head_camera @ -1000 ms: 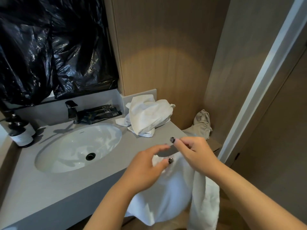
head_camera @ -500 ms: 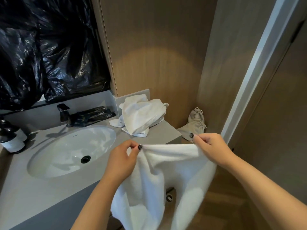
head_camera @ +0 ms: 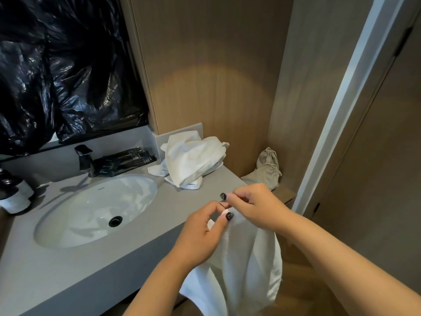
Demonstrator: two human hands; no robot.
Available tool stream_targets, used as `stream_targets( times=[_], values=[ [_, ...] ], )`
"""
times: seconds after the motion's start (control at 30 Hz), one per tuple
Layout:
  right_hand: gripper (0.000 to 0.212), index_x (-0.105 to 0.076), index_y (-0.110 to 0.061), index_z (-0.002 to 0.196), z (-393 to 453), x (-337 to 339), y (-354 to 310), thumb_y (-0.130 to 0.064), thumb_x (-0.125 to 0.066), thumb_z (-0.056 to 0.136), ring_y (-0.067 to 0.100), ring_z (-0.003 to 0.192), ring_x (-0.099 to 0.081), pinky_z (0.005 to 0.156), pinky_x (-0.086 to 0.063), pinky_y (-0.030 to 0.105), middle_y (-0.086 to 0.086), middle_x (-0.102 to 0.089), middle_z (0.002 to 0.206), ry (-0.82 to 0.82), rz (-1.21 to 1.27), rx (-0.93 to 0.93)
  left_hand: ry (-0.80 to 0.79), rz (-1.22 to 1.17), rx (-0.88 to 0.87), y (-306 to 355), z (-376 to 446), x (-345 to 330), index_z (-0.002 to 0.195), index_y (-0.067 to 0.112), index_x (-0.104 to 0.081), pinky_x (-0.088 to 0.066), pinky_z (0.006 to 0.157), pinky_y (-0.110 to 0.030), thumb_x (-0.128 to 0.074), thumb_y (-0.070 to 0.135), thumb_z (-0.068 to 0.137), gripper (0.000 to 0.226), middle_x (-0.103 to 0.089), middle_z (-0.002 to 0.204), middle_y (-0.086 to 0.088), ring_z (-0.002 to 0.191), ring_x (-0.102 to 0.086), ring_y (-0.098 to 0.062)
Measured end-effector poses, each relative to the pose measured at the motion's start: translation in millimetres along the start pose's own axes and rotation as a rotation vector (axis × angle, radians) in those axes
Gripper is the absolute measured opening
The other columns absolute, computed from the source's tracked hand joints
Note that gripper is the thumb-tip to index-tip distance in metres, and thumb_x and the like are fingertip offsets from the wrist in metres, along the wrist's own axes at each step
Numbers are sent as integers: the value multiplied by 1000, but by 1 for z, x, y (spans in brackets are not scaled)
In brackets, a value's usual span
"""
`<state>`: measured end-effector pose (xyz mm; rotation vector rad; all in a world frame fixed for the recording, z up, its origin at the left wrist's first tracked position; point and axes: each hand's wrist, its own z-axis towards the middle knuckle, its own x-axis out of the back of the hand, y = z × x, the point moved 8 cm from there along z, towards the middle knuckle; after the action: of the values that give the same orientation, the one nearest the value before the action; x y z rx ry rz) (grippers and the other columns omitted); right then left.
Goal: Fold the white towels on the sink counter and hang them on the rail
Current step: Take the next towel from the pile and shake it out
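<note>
Grey stone worktop point(head_camera: 68, 265) fills the lower left of the frame, with one oval white basin point(head_camera: 95, 210) sunk in it. One crumpled heap of soft white towels point(head_camera: 193, 158) lies at its back right corner. At lower centre, one nubby white towel point(head_camera: 248, 258) hangs doubled; left hand point(head_camera: 200, 236) and right hand point(head_camera: 252, 206) meet, fingers pinching its top edge.

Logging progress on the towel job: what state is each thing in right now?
Held towel: hanging, top corners brought together.
Left hand: pinching the towel.
Right hand: pinching the towel.
Towel pile: crumpled, unfolded, on the counter.
Sink: dry-looking, drain open.
Cloth bag: drawn shut.
</note>
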<state>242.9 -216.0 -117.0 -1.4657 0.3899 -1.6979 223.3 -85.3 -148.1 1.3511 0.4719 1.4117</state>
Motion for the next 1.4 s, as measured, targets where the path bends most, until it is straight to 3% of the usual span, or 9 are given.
stream_targets(
  times=[0.3, 0.6, 0.73, 0.87, 1.0, 1.07, 1.17, 1.27, 1.4],
  values=[
    [53, -53, -23, 61, -16, 12, 58, -74, -55, 77, 7, 53, -38, 52, -31, 30, -11, -43, 54, -120, 3, -169, 291, 124, 262, -60, -6, 60, 82, 35, -60, -47, 60, -27, -56, 33, 97, 16, -66, 75, 16, 61, -61, -13],
    [8, -68, -27, 86, -25, 22, 80, -32, -67, 92, 2, 64, -56, 60, -44, 15, -21, -65, 68, -213, -23, -349, 549, 43, 423, -101, -15, 101, 76, 28, -60, -39, 64, -20, -69, 31, 90, 17, -64, 78, 19, 74, -57, 3],
    [13, -60, -30, 104, -25, 23, 73, -19, -57, 98, 20, 72, -58, 63, -44, 27, 6, -67, 88, -69, 153, -414, 655, -82, 414, -100, -18, 101, 88, 32, -55, -36, 71, -10, -79, 26, 79, 27, -63, 91, 17, 93, -54, 15],
    [24, -70, -14, 94, -18, 18, 55, 0, -51, 96, 18, 63, -47, 57, -39, 21, 2, -60, 71, 31, 494, -440, 600, -141, 639, -117, -17, 97, 89, 30, -45, -42, 58, -26, -84, 29, 74, 41, -56, 95, 5, 80, -58, -10],
    [27, -72, -2, 102, -17, -10, 28, 8, -49, 94, 19, 80, -71, 70, -60, 26, 11, -74, 88, -214, 777, -491, 445, -416, 868, -143, -22, 81, 108, 6, -56, -52, 50, -31, -86, 13, 71, 49, -68, 96, -22, 75, -69, -32],
    [29, -71, -8, 108, -15, -19, 18, 8, -55, 90, 15, 101, -71, 87, -58, 29, 6, -76, 103, -312, 573, -426, 394, -497, 899, -147, -26, 73, 111, 3, -53, -53, 54, -31, -85, 6, 72, 51, -72, 92, -21, 77, -72, -29],
    [11, -74, -23, 94, -7, -19, 11, -17, -73, 85, 6, 84, -72, 83, -59, 31, -10, -77, 83, -245, 92, -298, 341, -545, 865, -142, -25, 59, 98, 5, -63, -56, 65, -33, -82, 1, 73, 31, -75, 76, -13, 72, -72, -24],
    [11, -72, -26, 76, 0, -18, -1, -34, -73, 84, 5, 67, -62, 63, -52, 28, -11, -67, 68, -137, -85, -165, 317, -671, 757, -125, -17, 48, 96, 5, -71, -55, 68, -34, -78, 6, 77, 21, -75, 86, -16, 77, -72, -25],
    [17, -65, -28, 77, 3, -36, -14, -37, -62, 91, 6, 83, -53, 70, -46, 26, -11, -54, 84, -201, -60, -24, 307, -856, 568, -94, -7, 51, 87, 14, -76, -55, 67, -34, -82, 23, 68, 22, -72, 84, -14, 75, -68, -21]
  ],
)
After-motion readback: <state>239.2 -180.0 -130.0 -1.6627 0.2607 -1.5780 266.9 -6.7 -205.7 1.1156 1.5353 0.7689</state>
